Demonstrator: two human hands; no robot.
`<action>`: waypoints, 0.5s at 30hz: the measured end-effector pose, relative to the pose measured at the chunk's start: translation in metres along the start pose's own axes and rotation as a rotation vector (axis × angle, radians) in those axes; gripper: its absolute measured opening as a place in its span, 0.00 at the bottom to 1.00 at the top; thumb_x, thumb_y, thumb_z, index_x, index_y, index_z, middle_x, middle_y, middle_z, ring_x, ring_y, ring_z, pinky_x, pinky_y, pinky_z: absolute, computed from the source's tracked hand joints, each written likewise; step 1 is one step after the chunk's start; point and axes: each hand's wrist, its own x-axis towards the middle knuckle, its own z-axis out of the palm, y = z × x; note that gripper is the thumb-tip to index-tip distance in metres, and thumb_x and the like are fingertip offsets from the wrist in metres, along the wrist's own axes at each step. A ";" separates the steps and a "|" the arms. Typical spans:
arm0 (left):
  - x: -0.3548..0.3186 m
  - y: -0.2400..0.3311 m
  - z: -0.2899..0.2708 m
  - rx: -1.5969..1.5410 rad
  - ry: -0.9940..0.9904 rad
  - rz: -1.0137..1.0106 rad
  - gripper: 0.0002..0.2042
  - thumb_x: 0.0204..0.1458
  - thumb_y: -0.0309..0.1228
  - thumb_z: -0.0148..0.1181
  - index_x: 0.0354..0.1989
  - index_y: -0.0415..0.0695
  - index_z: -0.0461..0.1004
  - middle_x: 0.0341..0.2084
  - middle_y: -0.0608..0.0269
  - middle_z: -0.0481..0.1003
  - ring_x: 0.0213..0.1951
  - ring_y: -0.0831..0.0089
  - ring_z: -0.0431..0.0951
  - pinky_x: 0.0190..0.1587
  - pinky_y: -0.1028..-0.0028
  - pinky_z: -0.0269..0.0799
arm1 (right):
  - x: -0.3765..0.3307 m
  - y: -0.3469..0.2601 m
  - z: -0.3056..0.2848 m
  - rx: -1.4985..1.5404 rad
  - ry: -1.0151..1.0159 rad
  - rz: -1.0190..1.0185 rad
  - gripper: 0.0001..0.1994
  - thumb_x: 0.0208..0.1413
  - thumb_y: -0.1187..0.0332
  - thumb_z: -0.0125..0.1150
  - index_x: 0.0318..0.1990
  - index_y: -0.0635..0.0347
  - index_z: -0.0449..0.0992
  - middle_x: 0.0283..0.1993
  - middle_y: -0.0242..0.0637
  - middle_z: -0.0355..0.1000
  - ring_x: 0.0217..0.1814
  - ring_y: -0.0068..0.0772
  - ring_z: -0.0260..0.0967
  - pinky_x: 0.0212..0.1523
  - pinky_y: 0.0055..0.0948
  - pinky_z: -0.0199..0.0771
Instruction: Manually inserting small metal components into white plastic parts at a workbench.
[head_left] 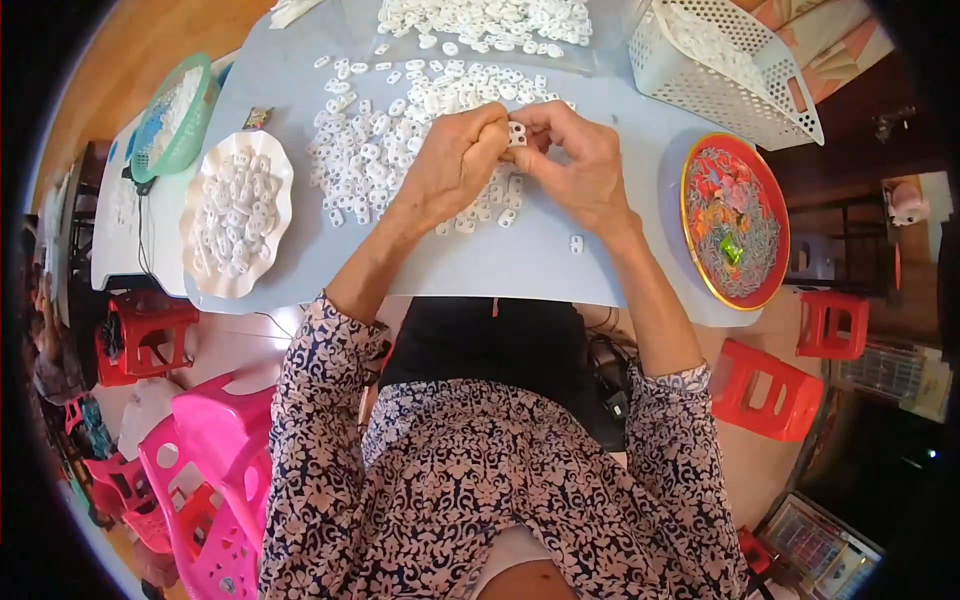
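Observation:
Both hands meet over a pale grey table (pixel 520 270). My left hand (pixel 455 160) and my right hand (pixel 580 165) pinch one small white plastic piece (pixel 517 133) between their fingertips. Under and around the hands lies a loose pile of several similar white plastic pieces (pixel 380 130). One stray white piece (pixel 576 243) rests alone near my right wrist.
A scalloped white dish (pixel 237 212) at the left holds more white pieces. A red gold-rimmed plate (pixel 735 220) with thin wire parts sits at the right. A white perforated basket (pixel 725 65) stands at the back right, a green basket (pixel 175 115) at the far left. Red and pink plastic stools (pixel 770 390) stand on the floor.

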 end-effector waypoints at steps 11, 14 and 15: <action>-0.001 0.001 0.000 0.004 -0.031 0.018 0.10 0.54 0.29 0.42 0.24 0.36 0.64 0.14 0.59 0.59 0.20 0.75 0.58 0.24 0.71 0.60 | -0.001 -0.001 -0.001 -0.006 -0.026 0.000 0.13 0.41 0.74 0.70 0.33 0.62 0.71 0.22 0.32 0.70 0.23 0.21 0.67 0.26 0.22 0.70; -0.001 0.001 0.001 0.011 -0.034 0.014 0.10 0.54 0.29 0.42 0.25 0.35 0.64 0.14 0.58 0.59 0.20 0.74 0.58 0.24 0.71 0.61 | -0.001 -0.001 -0.002 -0.019 -0.032 -0.025 0.12 0.41 0.75 0.70 0.32 0.63 0.71 0.24 0.34 0.72 0.23 0.22 0.68 0.25 0.23 0.70; -0.001 0.001 0.000 0.006 -0.025 0.016 0.10 0.54 0.29 0.42 0.25 0.35 0.64 0.14 0.57 0.60 0.20 0.73 0.58 0.24 0.70 0.61 | 0.000 -0.002 -0.002 -0.015 -0.037 -0.018 0.12 0.41 0.75 0.70 0.31 0.63 0.70 0.24 0.34 0.72 0.23 0.22 0.68 0.25 0.23 0.70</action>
